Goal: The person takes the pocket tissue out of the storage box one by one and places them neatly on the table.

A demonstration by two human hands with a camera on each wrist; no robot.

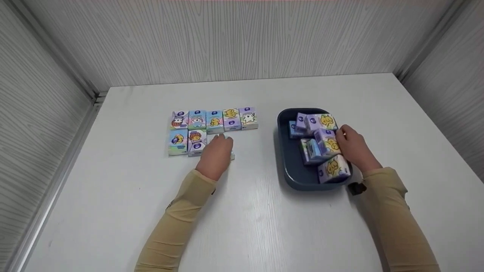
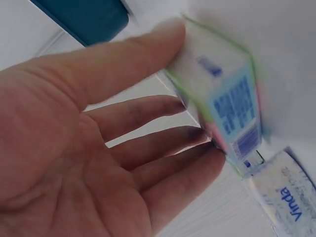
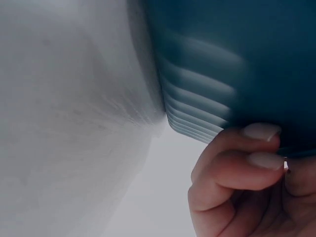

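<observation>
My left hand (image 1: 216, 156) pinches a small printed tissue pack (image 2: 234, 103) between thumb and fingertips, at the right end of the nearer row on the table. Most of that pack is hidden beneath the hand in the head view. Just left of it lies a tissue pack with an orange-haired figure (image 1: 197, 141), beside a blue and green one (image 1: 178, 142). At the right, my right hand (image 1: 354, 148) grips the side rim of a dark blue bin (image 1: 284, 160), its curled fingers (image 3: 247, 170) against the outer wall. Several tissue packs (image 1: 328, 142) lie jumbled inside the bin.
Behind the nearer row, several tissue packs (image 1: 214, 121) lie side by side in a straight line. The white tabletop (image 1: 242, 219) extends around everything, with grey wood-grain panels (image 1: 242, 41) at the back and both sides.
</observation>
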